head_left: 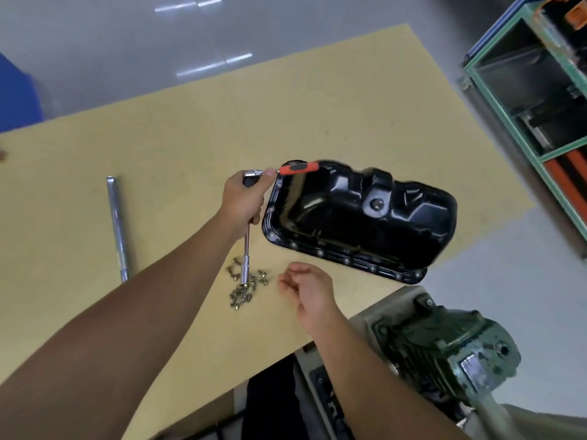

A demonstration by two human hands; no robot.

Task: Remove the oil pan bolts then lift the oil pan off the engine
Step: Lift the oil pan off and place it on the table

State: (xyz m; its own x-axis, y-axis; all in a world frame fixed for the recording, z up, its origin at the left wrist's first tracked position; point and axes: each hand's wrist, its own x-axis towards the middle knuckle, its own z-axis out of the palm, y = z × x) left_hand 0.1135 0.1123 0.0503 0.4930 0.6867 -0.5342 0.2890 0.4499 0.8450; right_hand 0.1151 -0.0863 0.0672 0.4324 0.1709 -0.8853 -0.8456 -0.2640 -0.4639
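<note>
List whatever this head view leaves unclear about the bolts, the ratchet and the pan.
- Bolts: too small and heaped to count; the socket extension covers some.
- Ratchet head: hidden inside the left hand.
- Oil pan far flange: behind its own body, motion-blurred.
- Right hand: curled; contents unseen.

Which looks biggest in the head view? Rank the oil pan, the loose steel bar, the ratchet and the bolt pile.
1. oil pan
2. steel bar and ratchet: similar length, partly hidden by the left hand, so unranked
3. bolt pile

Bolts (246,285) lie left of oil pan (359,217), seemingly apart.
</note>
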